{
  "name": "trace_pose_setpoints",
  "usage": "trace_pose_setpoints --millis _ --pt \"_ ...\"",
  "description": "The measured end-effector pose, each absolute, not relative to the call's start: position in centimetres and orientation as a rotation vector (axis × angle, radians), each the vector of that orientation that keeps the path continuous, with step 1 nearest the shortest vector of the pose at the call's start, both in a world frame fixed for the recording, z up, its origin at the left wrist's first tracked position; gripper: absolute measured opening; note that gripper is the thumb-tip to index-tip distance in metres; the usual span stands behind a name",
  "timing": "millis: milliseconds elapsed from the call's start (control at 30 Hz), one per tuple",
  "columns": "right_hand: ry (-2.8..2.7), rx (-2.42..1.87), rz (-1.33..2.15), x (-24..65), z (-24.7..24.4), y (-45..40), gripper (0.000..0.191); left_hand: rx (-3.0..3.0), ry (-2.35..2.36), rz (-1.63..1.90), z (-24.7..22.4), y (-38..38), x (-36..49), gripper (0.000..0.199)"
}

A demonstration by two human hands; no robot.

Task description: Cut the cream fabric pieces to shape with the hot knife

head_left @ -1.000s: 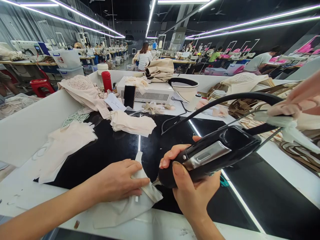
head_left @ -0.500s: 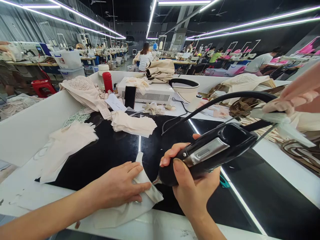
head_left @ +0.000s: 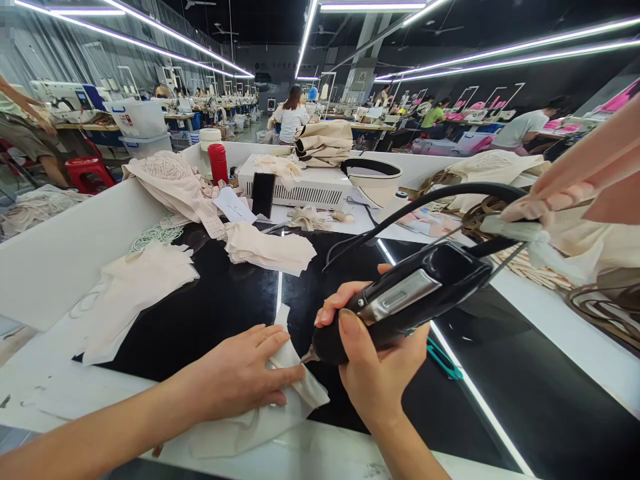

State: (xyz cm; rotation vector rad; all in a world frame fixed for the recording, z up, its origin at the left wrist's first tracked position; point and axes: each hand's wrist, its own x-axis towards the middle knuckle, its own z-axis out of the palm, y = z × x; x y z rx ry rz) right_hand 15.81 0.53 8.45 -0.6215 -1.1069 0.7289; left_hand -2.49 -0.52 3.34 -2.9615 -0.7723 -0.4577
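Note:
My left hand (head_left: 245, 370) lies flat with its fingers spread, pressing down a pale cream fabric piece (head_left: 260, 427) at the front edge of the black glass tabletop (head_left: 225, 293). In my right hand (head_left: 375, 360) is a black handheld tool (head_left: 400, 307) with a silver side plate, held at a slant. Its narrow metal tip points down and left, close to my left fingertips at the fabric's edge. A black cable rises from its back end, where white wrapping is tied.
Stacks of cream fabric (head_left: 270, 248) lie behind and to the left (head_left: 135, 293). Teal snips (head_left: 445, 360) rest right of my right hand. A phone (head_left: 263, 195), red bottle (head_left: 218, 164) and white box (head_left: 295, 190) stand behind. People sit at machines beyond.
My right hand and the tool have moved slightly left, bringing the tip nearer my left fingers. More of the teal snips shows. My left hand has barely moved.

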Motion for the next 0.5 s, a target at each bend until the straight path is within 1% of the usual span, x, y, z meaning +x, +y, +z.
trace_pose_setpoints --millis 133,333,500 --pt "-1.106 -0.654 0.728 15.78 8.54 0.58 0.032 -2.975 -0.786 -0.455 3.36 -0.64 -2.45 0.043" --pt "-1.069 -0.618 0.696 15.65 8.42 1.32 0.039 -2.99 -0.783 -0.469 3.1 -0.72 -2.44 0.044" --pt "-1.096 -0.628 0.715 15.64 8.09 1.42 0.036 -3.004 -0.789 -0.474 3.01 -0.76 -2.28 0.046"
